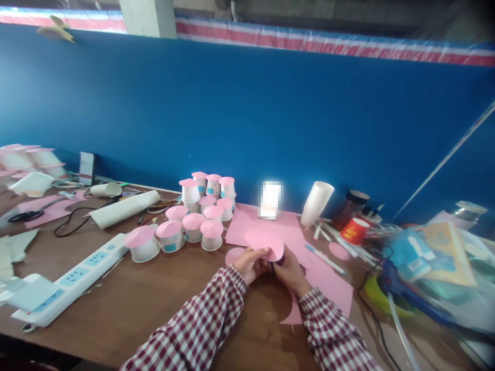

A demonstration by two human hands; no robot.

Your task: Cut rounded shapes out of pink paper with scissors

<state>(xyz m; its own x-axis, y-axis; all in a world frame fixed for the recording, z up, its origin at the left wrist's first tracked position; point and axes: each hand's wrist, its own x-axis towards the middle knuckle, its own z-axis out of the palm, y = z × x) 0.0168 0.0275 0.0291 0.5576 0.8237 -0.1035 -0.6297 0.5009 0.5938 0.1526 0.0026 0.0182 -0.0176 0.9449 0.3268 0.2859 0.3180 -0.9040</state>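
Note:
My left hand (253, 264) is closed on the edge of a rounded piece of pink paper (274, 250), thumb on top. Close beside it, my right hand (291, 273) is curled around a dark tool that looks like scissors, mostly hidden by the fingers. A curved pink paper strip (294, 309) hangs below the right hand. Behind the hands lies a large pink sheet (247, 221), and a pink disc (234, 256) is partly covered by my left hand. To the left stand several upturned white cups (170, 242) topped with pink paper discs.
A power strip (83, 270) and a stack of white cups (126, 208) lie to the left. At the right are a marker (325, 259), a red paper cup (355, 232), a blue glue gun (413, 296) and plastic bags (456, 268). A blue partition (247, 113) closes off the back.

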